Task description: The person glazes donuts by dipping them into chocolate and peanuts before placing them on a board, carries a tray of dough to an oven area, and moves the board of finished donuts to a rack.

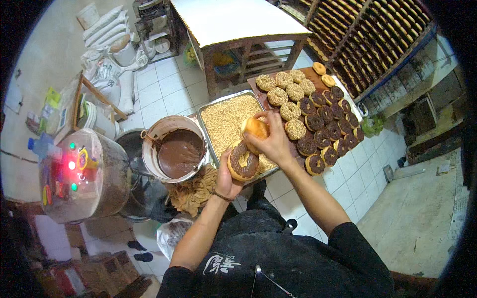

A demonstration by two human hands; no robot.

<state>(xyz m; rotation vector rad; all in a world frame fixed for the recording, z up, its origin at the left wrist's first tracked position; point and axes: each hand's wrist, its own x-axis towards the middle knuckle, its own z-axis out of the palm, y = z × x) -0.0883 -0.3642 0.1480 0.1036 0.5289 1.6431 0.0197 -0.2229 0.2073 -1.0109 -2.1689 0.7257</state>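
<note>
My left hand (226,178) grips a chocolate-coated donut (244,162), its glazed face turned up and its plain rim showing. Just above it, my right hand (274,138) holds a golden donut (255,127) whose coated side, if any, is hidden. The two donuts appear to touch or overlap. Both are over a metal tray (201,119) filled with chopped nuts (227,116). Left of the tray stands a white bucket (151,164) of melted chocolate (181,153). On a brown board (261,93) to the right lie nut-topped donuts (277,96) and chocolate donuts (332,130).
A brown cloth (195,190) hangs below the bucket. At far left is a large rounded metal machine (93,175) with lit lamps. A white-topped wooden table (238,18) stands ahead. Racks of donuts (376,41) fill the upper right. White sacks (108,78) lie against the wall.
</note>
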